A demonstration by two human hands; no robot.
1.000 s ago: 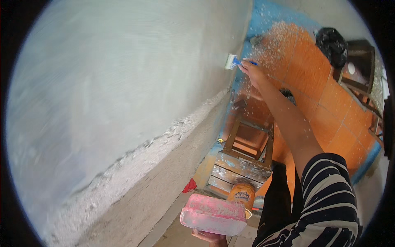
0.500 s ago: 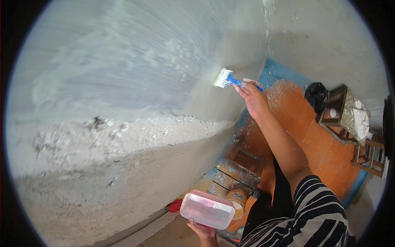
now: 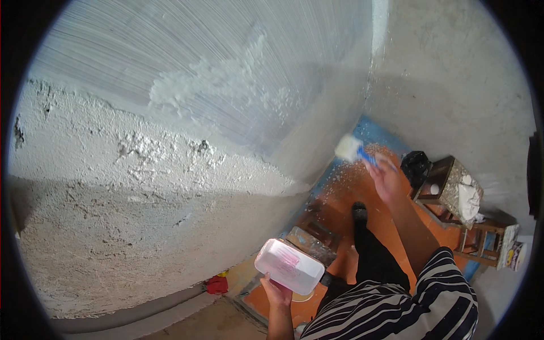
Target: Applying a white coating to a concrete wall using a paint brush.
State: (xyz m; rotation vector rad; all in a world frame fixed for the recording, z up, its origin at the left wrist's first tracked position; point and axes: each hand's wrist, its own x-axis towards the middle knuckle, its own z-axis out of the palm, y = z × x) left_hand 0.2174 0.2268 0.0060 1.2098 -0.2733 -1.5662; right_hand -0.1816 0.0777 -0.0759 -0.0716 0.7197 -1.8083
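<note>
A paintbrush [image 3: 349,149] with a blue handle and white-coated bristles is in my right hand [image 3: 387,180], blurred by motion and held out from the wall. My left hand [image 3: 277,293] grips the near edge of a shallow white plastic tub [image 3: 290,266], its inside smeared with pink and a whitish film. Ahead and to the left rises the wall [image 3: 226,73]. Its upper part carries wet, streaky white paint with a thicker patch; below runs a rough, lumpy band, then a bare grey-brown stretch.
Paint specks dot the orange floor [image 3: 368,232] and its blue border. At right stand a small cabinet [image 3: 442,184], a black bag [image 3: 415,168] and a wooden stool [image 3: 481,245]. A wooden piece [image 3: 314,241] sits near the wall's foot, and a red cloth [image 3: 216,285] lies lower left.
My right hand has drawn the paintbrush away from the wall, down and to the right. The view has shifted, showing my foot on the floor. The tub stays in my left hand.
</note>
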